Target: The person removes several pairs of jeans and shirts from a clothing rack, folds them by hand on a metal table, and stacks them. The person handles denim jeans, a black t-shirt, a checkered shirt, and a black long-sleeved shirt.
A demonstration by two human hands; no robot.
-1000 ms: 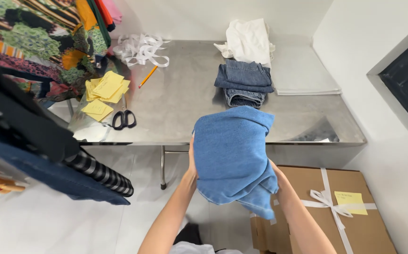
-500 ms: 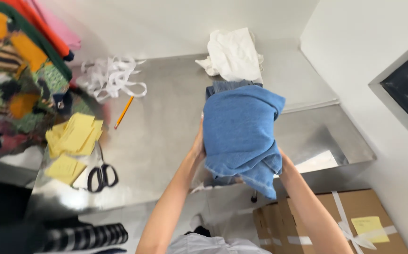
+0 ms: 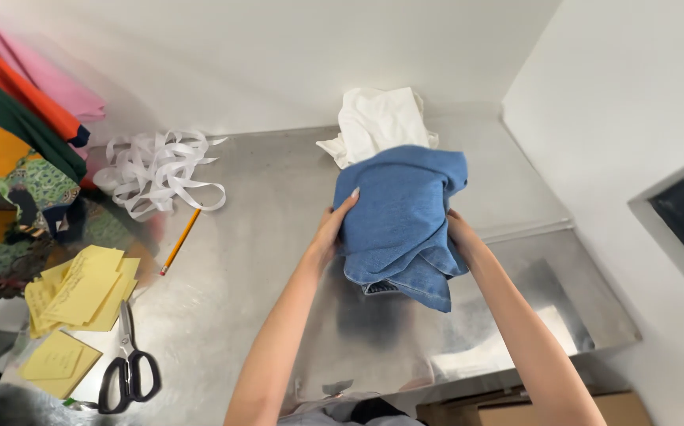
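1. Blue denim, folded into a thick bundle (image 3: 402, 221), is held above the steel worktop (image 3: 263, 260), just in front of a white folded garment (image 3: 377, 122) near the back wall.
2. The left hand (image 3: 334, 229) is clasped on the bundle's left side, fingers spread up over the cloth; the right hand (image 3: 460, 233) grips the right side, mostly hidden behind the fabric. Both hands are closed on the denim.
3. To handle it well, I judge the grip should stay even on both sides so the folds hold: loose layers already hang from the lower edge and could slip open if one side sags.
4. Keeping the bundle level would probably stop the hanging corner from catching and dragging under it on the worktop.
5. The white garment sits just behind the denim, partly overlapped by it in this view; whether they touch I cannot tell.
6. Well to the left lie a tangle of white ribbon (image 3: 156, 170), a pencil (image 3: 179, 241), yellow paper slips (image 3: 82, 288) and black-handled scissors (image 3: 127, 363), all apart from the hands.
7. Patterned and plain coloured fabrics (image 3: 18, 158) crowd the far left edge.
8. Nothing lies on the metal directly beneath the bundle.
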